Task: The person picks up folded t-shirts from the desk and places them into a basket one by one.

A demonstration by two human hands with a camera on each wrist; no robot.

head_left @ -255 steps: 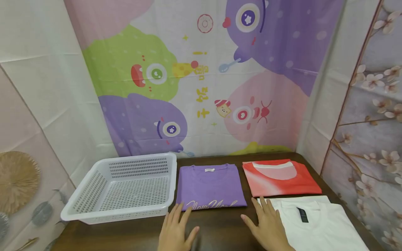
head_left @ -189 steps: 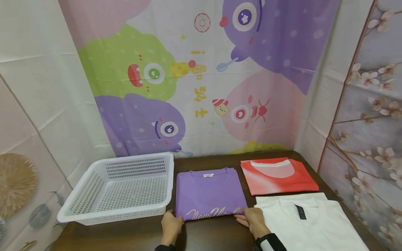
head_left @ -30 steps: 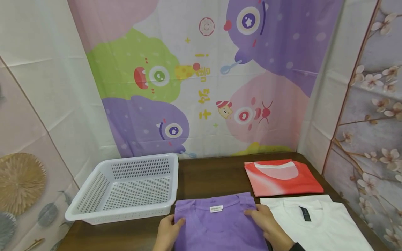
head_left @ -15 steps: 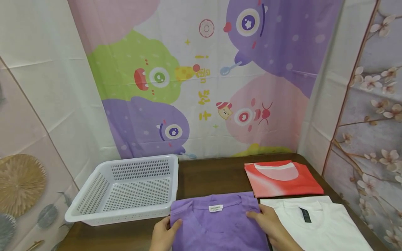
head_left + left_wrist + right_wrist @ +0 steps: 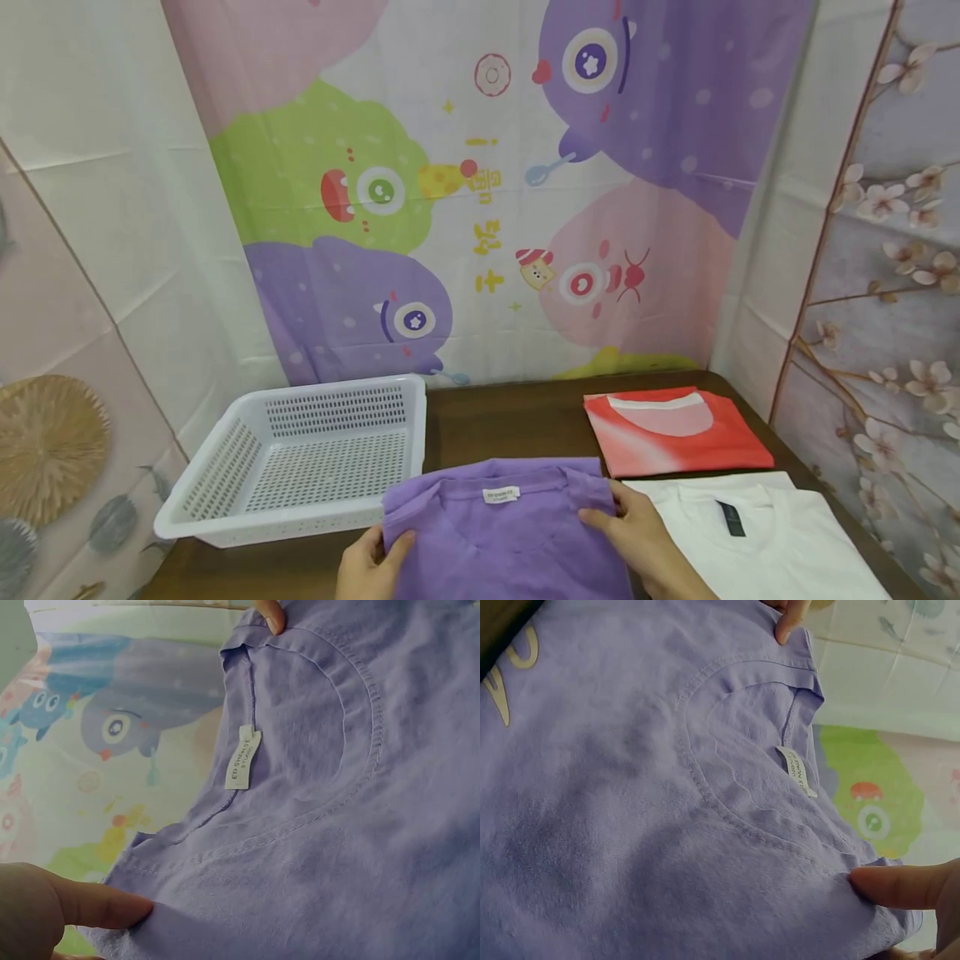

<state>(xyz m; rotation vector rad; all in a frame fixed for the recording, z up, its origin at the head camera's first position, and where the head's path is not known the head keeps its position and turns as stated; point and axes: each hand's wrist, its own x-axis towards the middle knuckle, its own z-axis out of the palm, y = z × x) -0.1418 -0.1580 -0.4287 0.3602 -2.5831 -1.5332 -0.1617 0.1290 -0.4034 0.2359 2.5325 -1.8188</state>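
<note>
Both hands hold a folded purple T-shirt (image 5: pixel 517 542) at the front of the table, one at each shoulder. On its left shoulder, my left hand (image 5: pixel 372 564) pinches the cloth with the thumb on top. The right hand (image 5: pixel 637 533) grips the opposite shoulder the same way, its thumb (image 5: pixel 900 886) near the collar seam. A white neck label (image 5: pixel 241 759) shows inside the round collar. In the head view the shirt's lower part runs out of the frame; a bit of pale lettering (image 5: pixel 502 682) appears in the right wrist view.
A white perforated plastic basket (image 5: pixel 300 525) stands on the left of the dark wooden table (image 5: pixel 487 425). At the right lie a folded red T-shirt (image 5: pixel 727 437) and, nearer, a folded white T-shirt (image 5: pixel 780 550). A cartoon-print curtain (image 5: pixel 495 333) hangs behind the table.
Earlier the purple T-shirt lay flat beside the basket, with both hands open near it. Since then the hands have gripped it and drawn it nearer; over the last second it has shifted slightly left.
</note>
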